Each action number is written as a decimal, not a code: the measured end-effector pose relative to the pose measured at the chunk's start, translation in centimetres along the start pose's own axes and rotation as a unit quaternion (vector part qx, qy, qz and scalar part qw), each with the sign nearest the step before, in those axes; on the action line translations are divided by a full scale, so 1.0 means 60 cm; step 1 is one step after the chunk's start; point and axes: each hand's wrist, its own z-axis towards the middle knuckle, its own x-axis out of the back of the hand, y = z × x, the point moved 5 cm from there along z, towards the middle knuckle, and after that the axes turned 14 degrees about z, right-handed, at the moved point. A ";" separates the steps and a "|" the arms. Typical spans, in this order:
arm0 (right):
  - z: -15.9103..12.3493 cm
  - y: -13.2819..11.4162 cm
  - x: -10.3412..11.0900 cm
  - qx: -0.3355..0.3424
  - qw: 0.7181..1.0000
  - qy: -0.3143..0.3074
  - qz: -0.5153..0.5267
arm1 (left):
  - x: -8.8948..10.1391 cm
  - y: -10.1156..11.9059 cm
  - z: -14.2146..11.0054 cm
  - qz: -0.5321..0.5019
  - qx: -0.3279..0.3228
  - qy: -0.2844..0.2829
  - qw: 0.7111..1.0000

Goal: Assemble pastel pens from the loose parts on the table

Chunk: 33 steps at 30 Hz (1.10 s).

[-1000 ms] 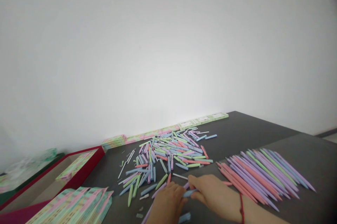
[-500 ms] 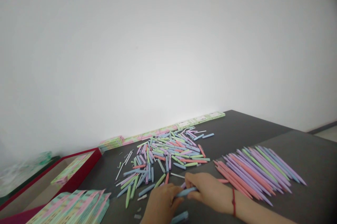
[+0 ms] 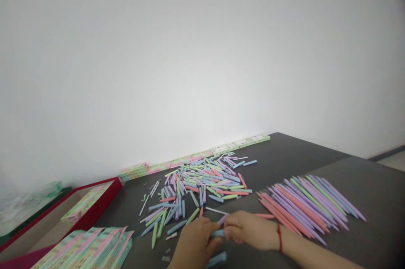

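My left hand (image 3: 193,243) and my right hand (image 3: 251,231) meet near the bottom edge of the dark table (image 3: 284,159). Both are closed on a light blue pen piece (image 3: 218,233) held between them. A red string circles my right wrist. Just beyond the hands lies a loose heap of pastel pen parts (image 3: 199,184) in blue, green, pink and purple, with thin white refills among them. Another blue pen part (image 3: 217,259) lies on the table below my hands.
A row of assembled pastel pens (image 3: 310,205) lies to the right. Stacks of pink and green printed cards (image 3: 85,248) sit at the lower left, beside a red tray (image 3: 98,210). More card packs (image 3: 221,149) line the table's far edge against the white wall.
My hands have drawn closer together around the blue piece, so less of it shows between them. The view has shifted slightly.
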 end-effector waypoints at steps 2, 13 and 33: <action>-0.003 -0.010 0.005 0.019 0.999 0.019 -0.039 | 0.005 -0.006 -0.002 -0.041 0.015 0.011 0.999; -0.004 -0.016 0.003 0.039 0.993 0.073 -0.080 | 0.018 -0.011 0.001 -0.008 0.008 0.032 0.999; 0.010 0.032 -0.020 -0.112 0.973 -0.001 0.203 | 0.012 0.004 0.001 -0.087 0.006 0.036 0.996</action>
